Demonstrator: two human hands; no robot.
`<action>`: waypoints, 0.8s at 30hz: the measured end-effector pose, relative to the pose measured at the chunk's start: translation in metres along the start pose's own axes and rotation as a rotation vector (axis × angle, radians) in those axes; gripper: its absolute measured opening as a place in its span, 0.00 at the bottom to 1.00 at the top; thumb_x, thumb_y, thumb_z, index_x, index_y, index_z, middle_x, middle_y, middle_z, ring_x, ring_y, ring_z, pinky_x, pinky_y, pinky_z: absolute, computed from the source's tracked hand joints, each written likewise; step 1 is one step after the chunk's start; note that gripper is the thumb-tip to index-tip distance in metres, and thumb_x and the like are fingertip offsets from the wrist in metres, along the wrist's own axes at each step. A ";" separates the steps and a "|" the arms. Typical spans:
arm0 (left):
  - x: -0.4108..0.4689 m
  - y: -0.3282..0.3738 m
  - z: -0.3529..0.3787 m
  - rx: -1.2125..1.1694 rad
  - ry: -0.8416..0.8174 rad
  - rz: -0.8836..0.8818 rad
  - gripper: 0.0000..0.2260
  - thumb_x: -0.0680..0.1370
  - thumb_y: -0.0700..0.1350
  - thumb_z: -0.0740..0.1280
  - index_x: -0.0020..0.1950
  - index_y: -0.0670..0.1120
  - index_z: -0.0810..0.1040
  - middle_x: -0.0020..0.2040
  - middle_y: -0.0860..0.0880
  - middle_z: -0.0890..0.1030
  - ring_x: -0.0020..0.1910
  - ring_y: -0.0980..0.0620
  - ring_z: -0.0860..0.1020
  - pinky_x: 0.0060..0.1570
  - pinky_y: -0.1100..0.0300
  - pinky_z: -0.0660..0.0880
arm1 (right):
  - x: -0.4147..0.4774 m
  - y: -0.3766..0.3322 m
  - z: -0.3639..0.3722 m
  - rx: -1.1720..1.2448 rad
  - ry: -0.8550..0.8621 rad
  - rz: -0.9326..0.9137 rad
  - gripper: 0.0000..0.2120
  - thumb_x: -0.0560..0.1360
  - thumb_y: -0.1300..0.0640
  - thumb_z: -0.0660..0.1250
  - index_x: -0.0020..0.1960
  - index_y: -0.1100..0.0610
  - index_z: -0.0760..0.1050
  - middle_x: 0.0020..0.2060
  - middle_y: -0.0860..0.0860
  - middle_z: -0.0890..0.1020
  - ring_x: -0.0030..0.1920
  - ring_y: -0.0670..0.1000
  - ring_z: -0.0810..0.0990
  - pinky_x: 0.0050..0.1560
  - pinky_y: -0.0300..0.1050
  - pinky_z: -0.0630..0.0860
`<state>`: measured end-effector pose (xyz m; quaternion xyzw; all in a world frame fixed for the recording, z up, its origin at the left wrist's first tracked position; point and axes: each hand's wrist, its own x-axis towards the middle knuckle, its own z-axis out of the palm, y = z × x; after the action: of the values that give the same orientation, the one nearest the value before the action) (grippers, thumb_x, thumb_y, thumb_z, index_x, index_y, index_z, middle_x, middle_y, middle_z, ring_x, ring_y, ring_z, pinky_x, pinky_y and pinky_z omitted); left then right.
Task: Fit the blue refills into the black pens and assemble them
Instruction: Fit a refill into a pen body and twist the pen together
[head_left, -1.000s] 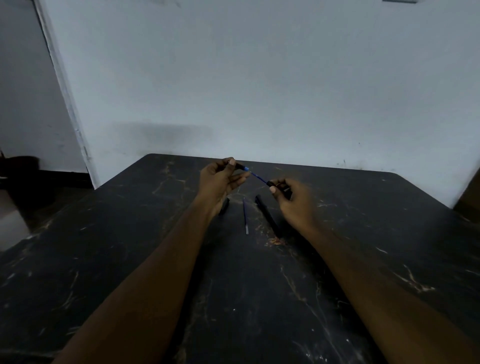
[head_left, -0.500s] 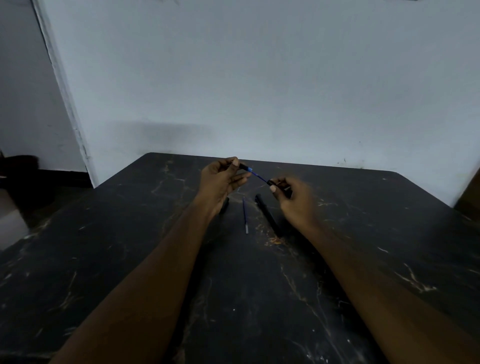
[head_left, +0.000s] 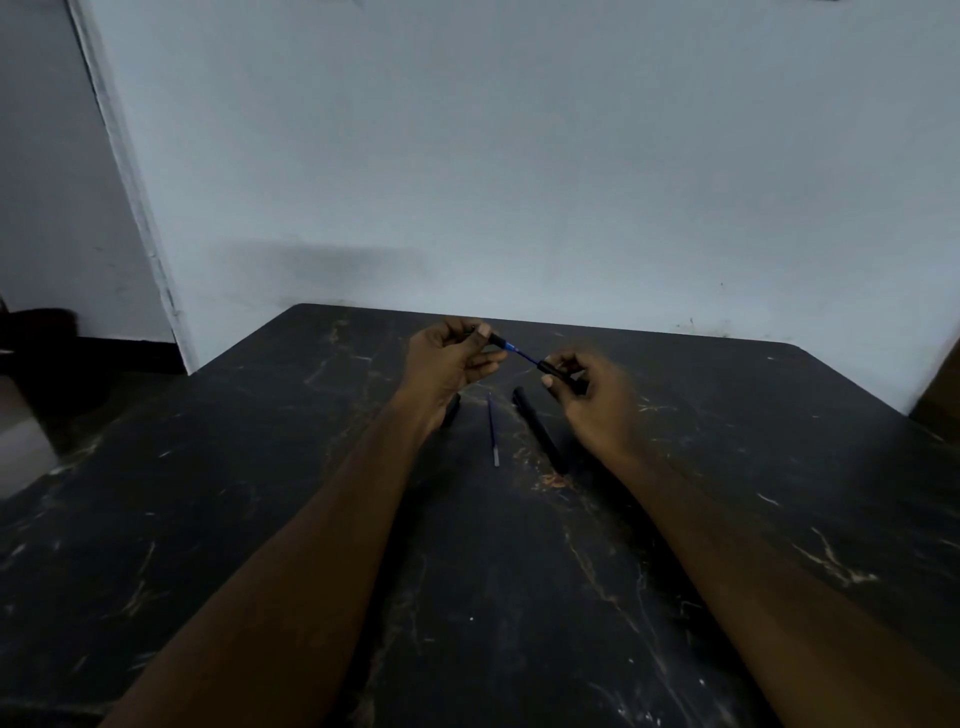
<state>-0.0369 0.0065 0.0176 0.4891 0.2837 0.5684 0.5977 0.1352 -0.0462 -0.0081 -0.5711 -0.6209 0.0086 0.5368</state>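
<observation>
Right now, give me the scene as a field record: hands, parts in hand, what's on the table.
left hand: shut on a black pen part, raised above the table
right hand: shut on a second black pen part
held refill: blue, bridges the two held parts, only its middle shows
loose refill: flat on the table, between the wrists
spare pen: black, lying right of the loose refill
dark piece: under the left wrist, mostly hidden
assembly: not closed yet

No text, label, brand, number or sign can be read on anything in view.
</observation>
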 end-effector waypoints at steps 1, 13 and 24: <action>0.000 0.000 0.000 -0.002 0.000 -0.005 0.02 0.78 0.39 0.69 0.48 0.40 0.78 0.45 0.41 0.84 0.38 0.51 0.85 0.36 0.62 0.80 | 0.000 0.000 0.000 0.001 -0.007 0.003 0.09 0.71 0.63 0.73 0.51 0.60 0.80 0.43 0.48 0.78 0.39 0.37 0.72 0.37 0.20 0.65; -0.001 -0.010 0.008 0.103 -0.067 -0.062 0.02 0.76 0.39 0.71 0.47 0.41 0.81 0.39 0.46 0.84 0.35 0.52 0.84 0.33 0.62 0.80 | -0.001 0.001 -0.001 0.044 -0.015 0.005 0.06 0.70 0.64 0.73 0.47 0.60 0.80 0.41 0.47 0.78 0.38 0.34 0.74 0.36 0.23 0.67; -0.001 -0.010 0.007 0.104 -0.068 -0.072 0.01 0.75 0.38 0.71 0.45 0.41 0.81 0.36 0.46 0.82 0.31 0.54 0.82 0.32 0.62 0.79 | -0.001 0.000 -0.003 0.042 -0.012 0.033 0.06 0.70 0.61 0.74 0.46 0.56 0.80 0.43 0.48 0.80 0.39 0.38 0.74 0.35 0.26 0.66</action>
<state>-0.0269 0.0049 0.0108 0.5278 0.3099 0.5142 0.6009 0.1365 -0.0488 -0.0075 -0.5699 -0.6141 0.0341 0.5449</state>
